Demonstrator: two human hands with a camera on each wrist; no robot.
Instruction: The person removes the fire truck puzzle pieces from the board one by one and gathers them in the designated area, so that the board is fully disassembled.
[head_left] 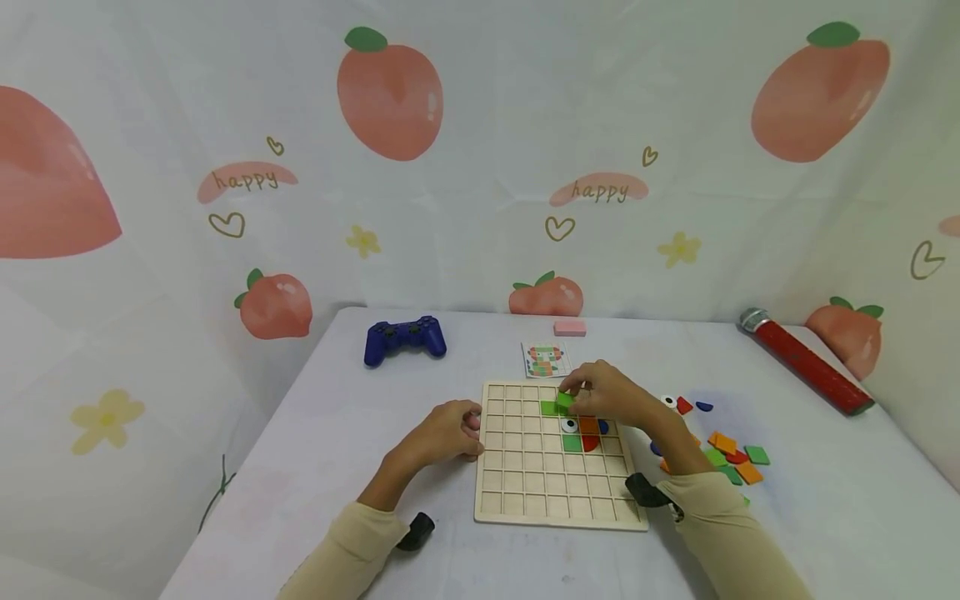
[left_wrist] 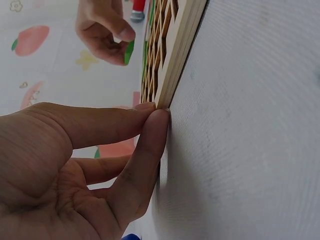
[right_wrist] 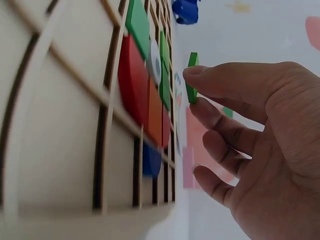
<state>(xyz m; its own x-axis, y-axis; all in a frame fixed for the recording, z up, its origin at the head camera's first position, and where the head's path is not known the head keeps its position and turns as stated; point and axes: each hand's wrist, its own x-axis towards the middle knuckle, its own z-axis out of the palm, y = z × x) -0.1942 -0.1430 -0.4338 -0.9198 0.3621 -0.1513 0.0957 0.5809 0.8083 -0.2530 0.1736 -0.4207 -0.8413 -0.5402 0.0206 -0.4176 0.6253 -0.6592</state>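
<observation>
A square wooden grid board point(head_left: 517, 507) lies on the table in front of me. At its left edge my left hand point(head_left: 444, 433) grips the rim between thumb and index finger, seen closely in the left wrist view. My right hand point(head_left: 611, 395) pinches a green square tile point(right_wrist: 193, 59) above the board's upper part, apart from the surface. Set in the grid are a red rounded piece point(right_wrist: 132, 82), an orange square point(right_wrist: 154, 112), a blue rounded piece point(right_wrist: 151, 160), a white eye piece point(head_left: 570, 425) and several green squares point(head_left: 572, 443).
Loose coloured pieces point(head_left: 757, 455) are scattered right of the board, near my right forearm. Behind the board lie a pattern card point(head_left: 546, 360) and a pink block point(head_left: 570, 328). A blue game controller point(head_left: 405, 336) is back left, a red microphone point(head_left: 813, 367) back right.
</observation>
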